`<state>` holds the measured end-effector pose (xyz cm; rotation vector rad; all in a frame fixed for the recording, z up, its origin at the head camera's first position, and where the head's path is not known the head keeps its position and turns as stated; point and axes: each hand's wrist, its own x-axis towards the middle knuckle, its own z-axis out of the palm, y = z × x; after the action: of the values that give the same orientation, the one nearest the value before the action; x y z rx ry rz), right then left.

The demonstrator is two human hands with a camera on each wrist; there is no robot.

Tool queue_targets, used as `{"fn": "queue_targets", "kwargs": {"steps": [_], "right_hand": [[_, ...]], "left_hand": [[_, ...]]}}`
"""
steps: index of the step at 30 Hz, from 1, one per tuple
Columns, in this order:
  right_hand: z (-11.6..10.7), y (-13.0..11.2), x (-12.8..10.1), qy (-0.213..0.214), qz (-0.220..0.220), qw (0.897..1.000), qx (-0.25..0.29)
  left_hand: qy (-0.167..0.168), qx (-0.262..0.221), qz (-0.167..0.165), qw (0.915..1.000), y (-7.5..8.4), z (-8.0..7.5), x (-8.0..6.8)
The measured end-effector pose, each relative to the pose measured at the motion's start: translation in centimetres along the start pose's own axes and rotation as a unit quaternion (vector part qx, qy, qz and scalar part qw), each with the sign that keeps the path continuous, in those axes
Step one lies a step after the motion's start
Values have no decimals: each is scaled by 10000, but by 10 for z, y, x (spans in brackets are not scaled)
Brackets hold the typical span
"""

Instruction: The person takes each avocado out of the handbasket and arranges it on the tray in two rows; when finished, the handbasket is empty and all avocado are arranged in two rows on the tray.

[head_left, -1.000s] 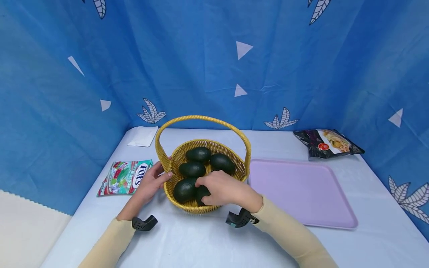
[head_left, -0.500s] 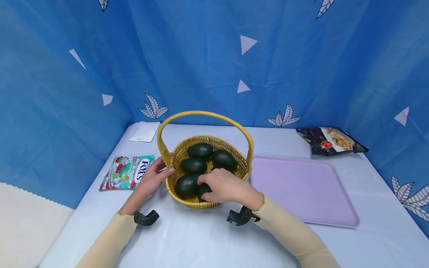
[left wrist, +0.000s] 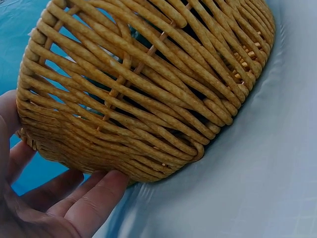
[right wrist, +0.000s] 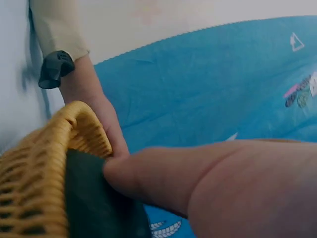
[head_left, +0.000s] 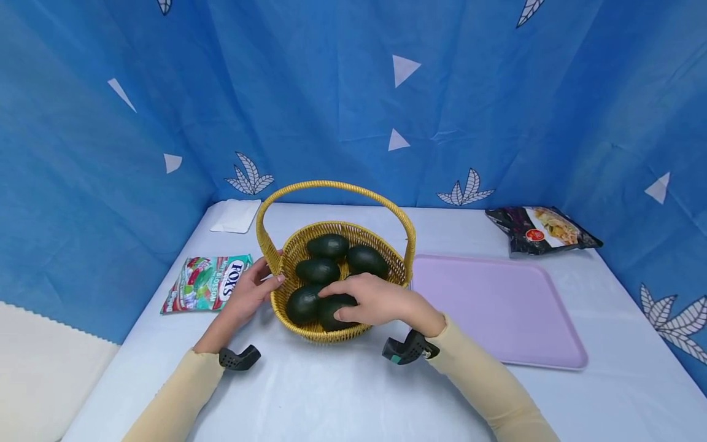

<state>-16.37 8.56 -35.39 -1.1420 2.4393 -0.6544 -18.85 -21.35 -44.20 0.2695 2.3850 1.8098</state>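
A yellow wicker basket (head_left: 316, 337) with a tall hoop handle stands mid-table, with several dark green avocados (head_left: 317, 271) inside. My left hand (head_left: 253, 290) holds the basket's left side at the foot of the handle, thumb at the rim. In the left wrist view its fingers (left wrist: 101, 201) press the woven outer wall. My right hand (head_left: 378, 299) reaches into the basket from the right, over the front avocado (head_left: 333, 320). Its thumb and fingers lie loosely extended on that avocado, which rests beside another at the front. In the right wrist view the thumb (right wrist: 148, 171) touches it near the rim.
A lilac tray (head_left: 491, 310) lies right of the basket. Behind it is a black food pouch (head_left: 544, 232). A Fox's sweets bag (head_left: 207, 283) lies left of the basket, a white packet (head_left: 236, 216) behind that. Blue curtain (head_left: 331, 110) surrounds the table's back and sides.
My right hand has loosened and shifted slightly right, and more of the front avocado shows under it. The left hand stays at the basket's side. The head view has tilted slightly.
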Motion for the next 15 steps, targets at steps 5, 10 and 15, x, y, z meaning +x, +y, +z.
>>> {"fn": "queue_targets", "kwargs": {"steps": [5, 10, 15], "right_hand": [[-10, 9, 0, -328, -403, 9986, -31], [-14, 7, 10, -601, -453, 9971, -136], [-17, -6, 20, -1040, -79, 9934, -476]], "left_hand": [[-2, 39, 8, 10000, -1, 2, 0], [-11, -1, 4, 10000, 0, 1, -1], [-16, 2, -14, 10000, 1, 0, -1]]}}
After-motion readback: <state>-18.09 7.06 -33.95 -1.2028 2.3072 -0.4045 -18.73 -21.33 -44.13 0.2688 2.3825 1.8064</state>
